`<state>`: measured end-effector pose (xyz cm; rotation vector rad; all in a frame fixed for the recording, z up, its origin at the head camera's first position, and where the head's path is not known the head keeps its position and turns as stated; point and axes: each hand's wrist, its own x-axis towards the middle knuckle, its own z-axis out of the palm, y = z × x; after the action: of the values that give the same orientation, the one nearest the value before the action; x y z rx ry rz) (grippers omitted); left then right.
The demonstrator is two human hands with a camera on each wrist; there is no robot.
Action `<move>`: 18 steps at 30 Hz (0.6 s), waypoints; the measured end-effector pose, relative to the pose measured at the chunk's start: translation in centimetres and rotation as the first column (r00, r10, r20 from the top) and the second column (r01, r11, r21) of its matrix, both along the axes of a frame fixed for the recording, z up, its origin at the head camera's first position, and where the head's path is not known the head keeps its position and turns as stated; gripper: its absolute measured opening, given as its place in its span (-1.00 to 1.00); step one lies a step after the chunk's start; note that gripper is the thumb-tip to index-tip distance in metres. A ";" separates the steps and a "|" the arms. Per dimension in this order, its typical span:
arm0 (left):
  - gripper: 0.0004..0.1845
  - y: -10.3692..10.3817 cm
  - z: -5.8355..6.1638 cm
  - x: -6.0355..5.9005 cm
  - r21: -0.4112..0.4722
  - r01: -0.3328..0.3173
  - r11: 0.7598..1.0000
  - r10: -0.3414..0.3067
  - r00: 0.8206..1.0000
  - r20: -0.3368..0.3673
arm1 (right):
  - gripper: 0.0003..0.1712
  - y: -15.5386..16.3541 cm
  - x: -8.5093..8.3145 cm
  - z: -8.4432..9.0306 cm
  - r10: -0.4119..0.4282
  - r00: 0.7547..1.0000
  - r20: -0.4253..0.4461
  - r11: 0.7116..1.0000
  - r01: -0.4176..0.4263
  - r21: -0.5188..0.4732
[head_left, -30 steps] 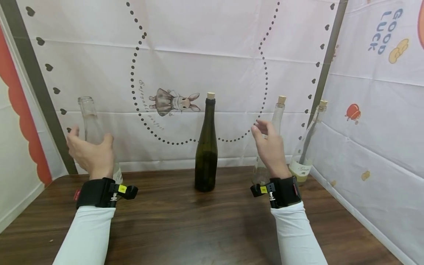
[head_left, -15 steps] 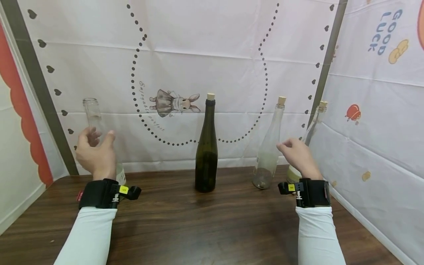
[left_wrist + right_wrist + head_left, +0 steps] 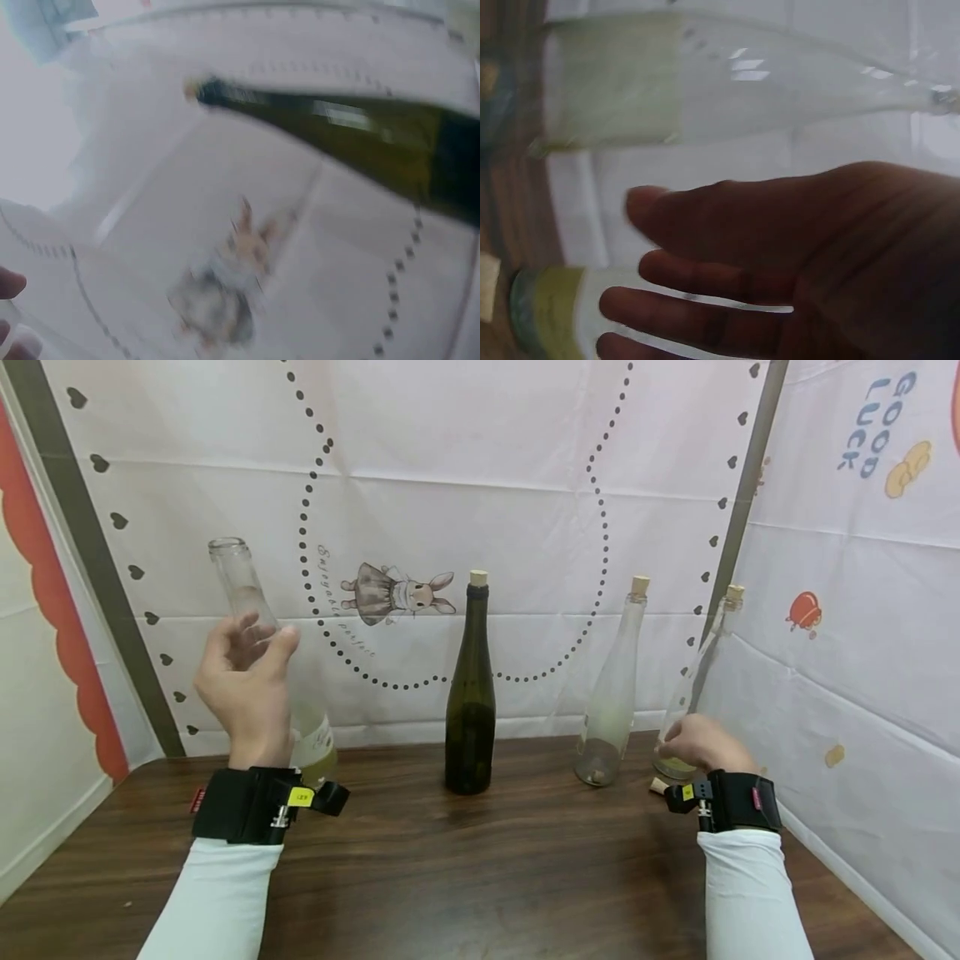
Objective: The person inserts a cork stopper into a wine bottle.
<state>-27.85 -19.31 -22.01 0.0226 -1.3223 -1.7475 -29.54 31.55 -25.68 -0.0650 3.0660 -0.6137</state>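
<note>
In the head view my left hand (image 3: pixel 247 685) grips the neck of an uncorked clear glass bottle (image 3: pixel 315 739), tilted with its mouth to the left. Whether its base touches the table cannot be told. The left wrist view is blurred, with only fingertips (image 3: pixel 10 283) at its edge. My right hand (image 3: pixel 708 743) hovers low at the right, fingers bent loosely and holding nothing. A loose cork (image 3: pixel 657 786) lies on the table just below it. Behind that hand stands a corked clear bottle with a label (image 3: pixel 559 311).
A corked dark green bottle (image 3: pixel 470 718) stands mid-table. Another corked clear bottle (image 3: pixel 611 710) stands right of it, left of my right hand. The brown wooden table (image 3: pixel 450 868) meets white printed cloth walls (image 3: pixel 525 543) at back and right.
My left hand has raised the clear bottle slightly and shifted it rightward, tilting it more. My right hand has moved right and down, past the corked clear bottle; the loose cork has come into view.
</note>
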 end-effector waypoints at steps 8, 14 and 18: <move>-0.67 3.6 1.6 2.7 -0.108 0.143 0.984 -0.149 0.988 -0.049 | -0.80 0.4 -1.2 -2.4 -0.012 0.998 0.063 0.999 0.010 0.037; -0.64 6.3 1.3 3.5 -0.283 0.225 0.932 -0.232 0.973 0.009 | -0.72 0.3 -1.6 -4.1 -0.101 0.991 0.087 0.994 0.104 -0.024; -0.57 7.7 0.5 3.3 -0.376 0.261 0.889 -0.264 0.963 0.045 | -0.74 0.3 -1.9 -4.9 -0.136 0.987 0.088 0.990 0.139 -0.038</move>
<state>-24.53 -11.61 -21.54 -0.3997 -1.7022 -1.6747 -31.41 31.86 -30.60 0.1697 2.9925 -0.6710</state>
